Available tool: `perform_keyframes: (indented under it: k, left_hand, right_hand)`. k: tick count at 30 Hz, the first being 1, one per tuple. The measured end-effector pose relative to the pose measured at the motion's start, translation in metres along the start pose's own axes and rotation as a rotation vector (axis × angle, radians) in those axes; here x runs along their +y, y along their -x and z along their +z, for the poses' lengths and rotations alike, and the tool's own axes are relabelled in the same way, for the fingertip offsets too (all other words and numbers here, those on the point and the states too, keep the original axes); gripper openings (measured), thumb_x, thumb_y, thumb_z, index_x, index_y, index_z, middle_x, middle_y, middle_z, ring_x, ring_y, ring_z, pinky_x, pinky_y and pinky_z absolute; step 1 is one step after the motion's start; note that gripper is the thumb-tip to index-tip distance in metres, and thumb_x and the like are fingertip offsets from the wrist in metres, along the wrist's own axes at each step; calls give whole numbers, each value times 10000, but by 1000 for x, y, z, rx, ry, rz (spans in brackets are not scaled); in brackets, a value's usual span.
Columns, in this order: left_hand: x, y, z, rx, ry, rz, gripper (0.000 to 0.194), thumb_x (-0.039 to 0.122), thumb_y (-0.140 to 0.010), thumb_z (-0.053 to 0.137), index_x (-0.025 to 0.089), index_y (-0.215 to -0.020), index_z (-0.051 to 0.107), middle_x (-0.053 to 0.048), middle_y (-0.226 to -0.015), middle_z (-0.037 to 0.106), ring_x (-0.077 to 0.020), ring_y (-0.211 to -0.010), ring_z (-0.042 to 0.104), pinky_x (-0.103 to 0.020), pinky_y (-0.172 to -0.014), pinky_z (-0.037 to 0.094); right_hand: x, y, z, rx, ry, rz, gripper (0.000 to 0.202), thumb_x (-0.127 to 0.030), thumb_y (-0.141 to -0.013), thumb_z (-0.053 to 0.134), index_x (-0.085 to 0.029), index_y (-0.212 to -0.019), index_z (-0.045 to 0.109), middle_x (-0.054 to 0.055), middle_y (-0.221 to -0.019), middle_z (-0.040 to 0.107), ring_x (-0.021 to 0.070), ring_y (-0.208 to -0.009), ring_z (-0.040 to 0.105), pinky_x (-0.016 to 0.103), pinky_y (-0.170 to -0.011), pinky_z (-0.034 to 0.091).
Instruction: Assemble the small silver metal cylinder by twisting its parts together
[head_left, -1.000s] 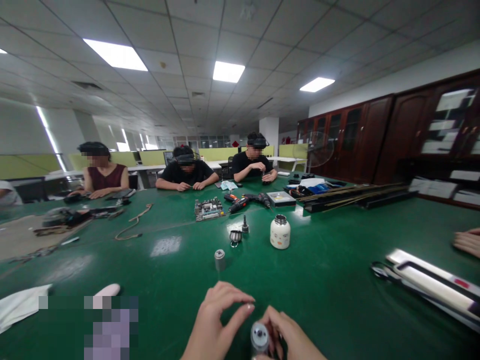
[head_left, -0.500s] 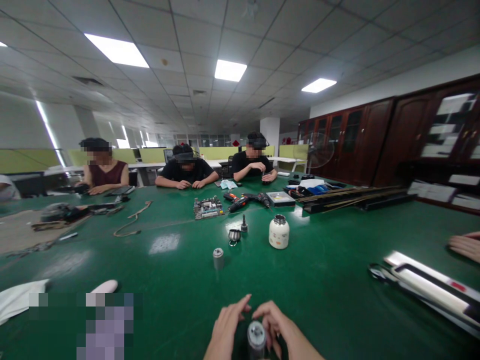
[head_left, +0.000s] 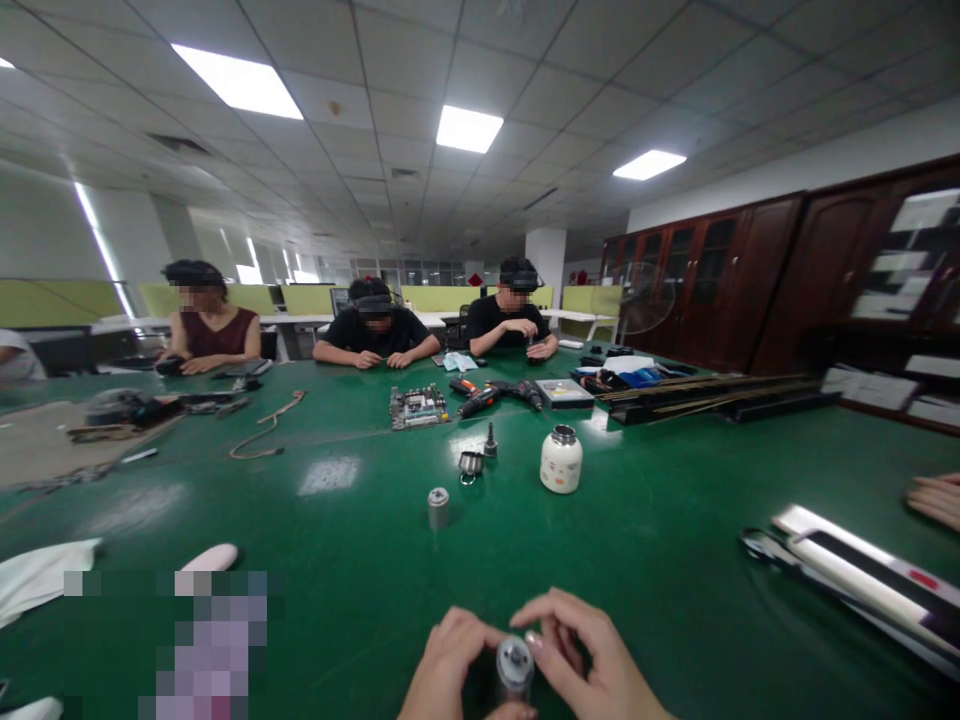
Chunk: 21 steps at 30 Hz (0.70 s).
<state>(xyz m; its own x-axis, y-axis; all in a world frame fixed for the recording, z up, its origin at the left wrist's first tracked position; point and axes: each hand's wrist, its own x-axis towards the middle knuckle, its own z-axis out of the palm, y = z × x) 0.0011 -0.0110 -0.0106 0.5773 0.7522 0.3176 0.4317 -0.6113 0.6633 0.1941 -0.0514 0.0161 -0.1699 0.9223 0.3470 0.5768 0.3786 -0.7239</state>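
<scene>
An upright silver metal cylinder with a round, fitted top stands at the bottom centre. My left hand is closed around it, with the index finger behind and the thumb in front. The cylinder's lower part is hidden. At its right, my right hand has its fingers bent and apart. The right thumb tip is at the cylinder's upper edge, and I cannot tell whether it presses on it. A similar short metal cylinder stands farther forward on the green table.
Ahead are a metal cup-shaped lid, a dark pointed part, a cream bottle, a circuit board and power drills. A long lamp-like device lies right, near another person's hand. Several people sit across.
My left hand has closed around the cylinder, its thumb now in front. My right hand has shifted slightly, bringing its thumb to the cylinder's top edge. The view has tilted slightly.
</scene>
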Motion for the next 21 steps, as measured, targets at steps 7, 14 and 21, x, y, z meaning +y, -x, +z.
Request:
perform_keyframes:
  k: [7, 14, 21]
  left_hand:
    - [3, 1, 1, 42, -2, 20, 243, 303, -711, 779, 224, -918, 682, -24, -848, 677, -217, -836, 600, -305, -749, 465]
    - [3, 2, -1, 27, 3, 30, 259, 366, -738, 763, 224, -931, 666, -38, -876, 676, -226, -856, 595, -304, -746, 464]
    - [16, 1, -6, 2, 17, -33, 256, 340, -732, 777, 206, -913, 656, -36, -884, 669, -223, -858, 594, -322, -786, 468]
  right_hand:
    - [-16, -6, -1, -49, 14, 55, 150, -332, -793, 677, -214, -828, 764, -21, -624, 500, 130, -582, 468, 260, -569, 348]
    - [14, -19, -19, 94, 124, 131, 261, -442, -884, 615, -259, -993, 765, 1, -728, 565, 150, -668, 509, 304, -682, 379]
    - [33, -20, -18, 1, 227, 196, 224, -428, -874, 633, -300, -998, 770, 15, -778, 596, 181, -740, 550, 331, -710, 378]
